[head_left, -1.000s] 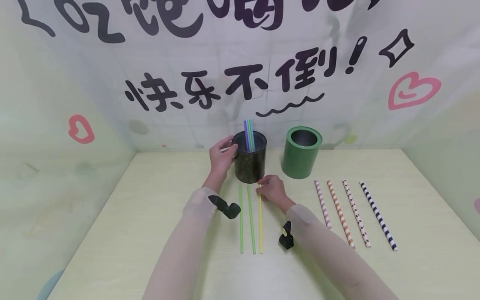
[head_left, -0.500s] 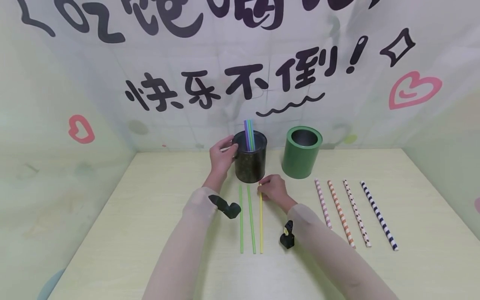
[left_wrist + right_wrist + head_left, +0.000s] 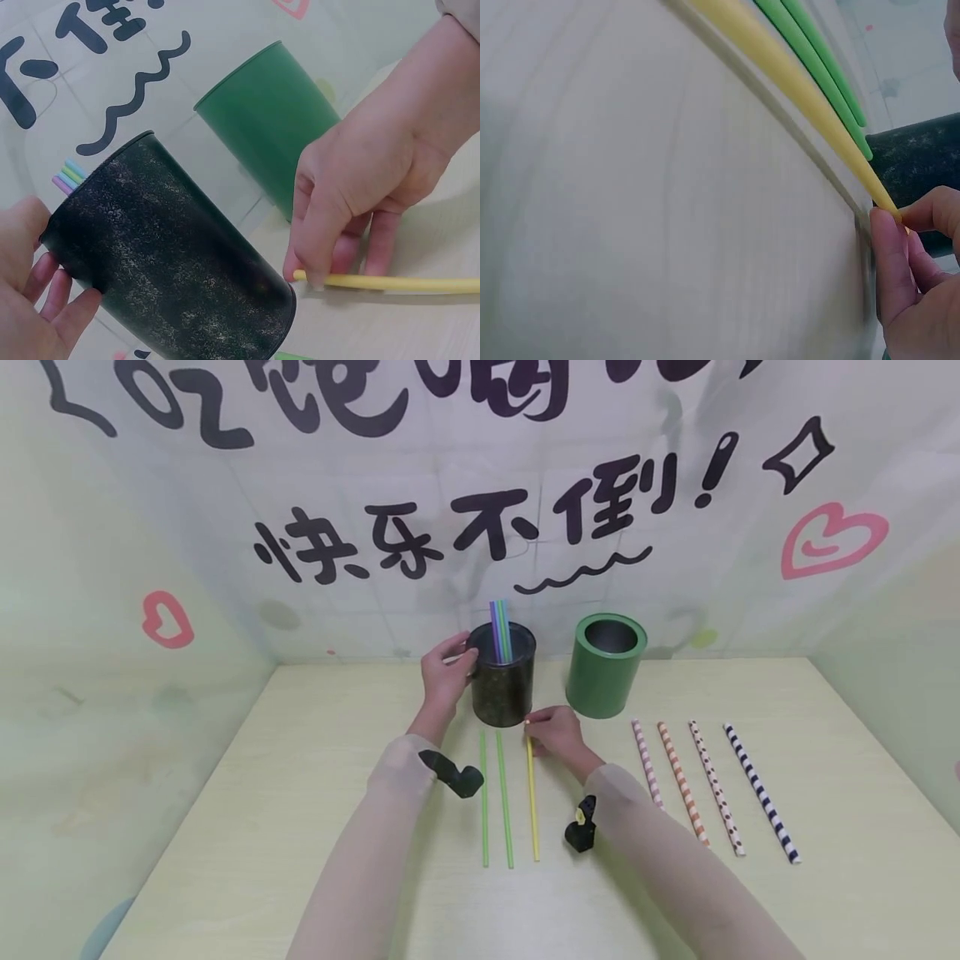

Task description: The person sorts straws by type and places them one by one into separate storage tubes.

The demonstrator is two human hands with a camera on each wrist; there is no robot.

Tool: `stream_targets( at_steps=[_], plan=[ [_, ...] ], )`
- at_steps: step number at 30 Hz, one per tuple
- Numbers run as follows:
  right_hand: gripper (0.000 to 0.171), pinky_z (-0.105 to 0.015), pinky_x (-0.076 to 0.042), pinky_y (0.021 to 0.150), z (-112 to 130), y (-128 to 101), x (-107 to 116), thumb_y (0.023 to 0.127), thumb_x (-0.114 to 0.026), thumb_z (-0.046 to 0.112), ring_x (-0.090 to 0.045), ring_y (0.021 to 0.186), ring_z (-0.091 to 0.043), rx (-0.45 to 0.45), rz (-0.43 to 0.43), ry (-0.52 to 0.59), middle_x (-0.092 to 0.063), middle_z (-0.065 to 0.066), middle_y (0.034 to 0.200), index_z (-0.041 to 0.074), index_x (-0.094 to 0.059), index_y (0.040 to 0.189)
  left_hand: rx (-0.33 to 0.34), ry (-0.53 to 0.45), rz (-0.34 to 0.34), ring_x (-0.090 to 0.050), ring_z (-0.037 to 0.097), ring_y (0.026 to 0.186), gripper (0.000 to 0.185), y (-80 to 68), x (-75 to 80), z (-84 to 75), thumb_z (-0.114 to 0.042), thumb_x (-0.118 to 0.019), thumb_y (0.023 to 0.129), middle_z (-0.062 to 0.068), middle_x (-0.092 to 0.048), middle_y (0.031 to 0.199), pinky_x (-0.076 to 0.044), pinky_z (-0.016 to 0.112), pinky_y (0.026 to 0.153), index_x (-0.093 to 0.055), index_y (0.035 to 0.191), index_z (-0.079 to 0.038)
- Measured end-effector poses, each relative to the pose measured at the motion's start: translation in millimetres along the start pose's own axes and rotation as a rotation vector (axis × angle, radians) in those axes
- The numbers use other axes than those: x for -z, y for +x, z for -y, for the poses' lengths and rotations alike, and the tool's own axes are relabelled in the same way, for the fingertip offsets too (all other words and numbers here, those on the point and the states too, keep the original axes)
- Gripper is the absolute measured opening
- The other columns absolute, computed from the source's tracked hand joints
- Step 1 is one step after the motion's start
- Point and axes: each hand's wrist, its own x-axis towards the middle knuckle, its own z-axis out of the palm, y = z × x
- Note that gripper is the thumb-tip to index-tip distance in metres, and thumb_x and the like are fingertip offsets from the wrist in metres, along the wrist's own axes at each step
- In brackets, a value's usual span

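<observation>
Black cup (image 3: pixel 502 697), head view: upright, gripped at the left rim by the left hand (image 3: pixel 446 677); best held steady.
Yellow straw (image 3: pixel 533 810), head view: on or just over the table (image 3: pixel 285 760), right of two green straws (image 3: pixel 506 814), far end pinched by the right hand (image 3: pixel 560 732).
Yellow straw, left wrist view: tip just beside the cup's base; clearance there advisable.
Yellow straw, right wrist view: end between thumb and fingers; light pressure advisable, likely easily crushed.
</observation>
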Motion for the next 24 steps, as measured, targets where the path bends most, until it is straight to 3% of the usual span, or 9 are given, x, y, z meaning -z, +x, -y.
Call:
stream_targets(
  at_steps=[9, 14, 24],
  plan=[
    [0.028, -0.028, -0.055, 0.052, 22, -1, 15, 0.077, -0.058, -0.004, -0.057, 0.064, -0.011, 0.110, -0.072, 0.110, -0.064, -0.015, 0.084, -0.009, -0.064, 0.104, 0.001, -0.012, -0.001, -0.056, 0.019, 0.084, 0.037, 0.5, -0.9, 1.4, -0.004, -0.062, 0.084, 0.012, -0.054, 0.105, -0.055, 0.035, 0.074, -0.061, 0.121, -0.008],
    [0.030, -0.027, -0.056, 0.053, 38, 0, 22, 0.077, -0.056, -0.006, -0.056, 0.066, -0.007, 0.176, -0.104, 0.189, -0.062, -0.009, 0.079, -0.012, -0.062, 0.106, 0.007, -0.009, -0.006, -0.056, 0.019, 0.084, 0.037, 0.5, -0.4, 1.5, -0.005, -0.063, 0.084, 0.012, -0.054, 0.105, -0.055, 0.034, 0.073, -0.061, 0.121, -0.008],
    [0.026, -0.031, -0.057, 0.057, 73, -2, 36, 0.077, -0.055, -0.005, -0.055, 0.068, -0.011, 0.313, -0.147, 0.270, -0.059, -0.008, 0.077, -0.007, -0.065, 0.100, 0.010, -0.005, -0.002, -0.056, 0.019, 0.085, 0.037, 0.7, -1.0, 0.9, -0.005, -0.063, 0.084, 0.012, -0.053, 0.105, -0.055, 0.036, 0.074, -0.061, 0.121, -0.008]
  ],
)
